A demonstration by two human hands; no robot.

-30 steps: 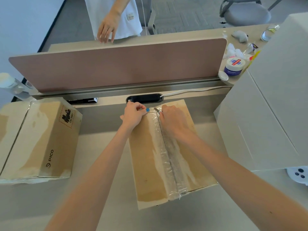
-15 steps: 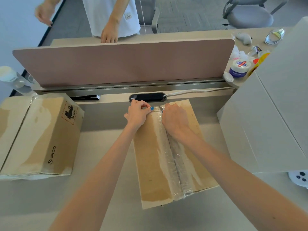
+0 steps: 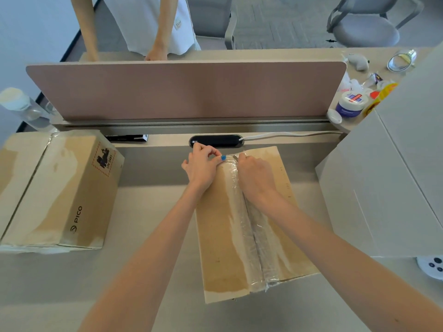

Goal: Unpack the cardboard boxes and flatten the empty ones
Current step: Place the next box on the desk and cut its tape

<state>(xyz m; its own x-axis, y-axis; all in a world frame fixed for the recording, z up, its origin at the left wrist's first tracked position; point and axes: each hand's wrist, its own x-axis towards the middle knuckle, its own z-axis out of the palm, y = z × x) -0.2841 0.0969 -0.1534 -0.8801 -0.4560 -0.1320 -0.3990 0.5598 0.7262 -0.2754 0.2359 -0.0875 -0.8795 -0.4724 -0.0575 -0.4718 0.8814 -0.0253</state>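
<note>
We see a beige desk (image 3: 148,271); on it lie a taped brown box (image 3: 223,248) in the middle, a second brown box (image 3: 60,188) at left, and a large pale box (image 3: 383,188) at right.

Forearms reach forward; left hand (image 3: 202,167) curled, thumb out; right hand (image 3: 255,174) fisted round a grey tool (image 3: 236,157)

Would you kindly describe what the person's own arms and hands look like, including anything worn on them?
Both forearms are bare, with no sleeves, gloves, watch or bracelets in view. The left hand shows a bright blue thumbnail, seemingly painted; the right hand shows no rings or marks.
</note>
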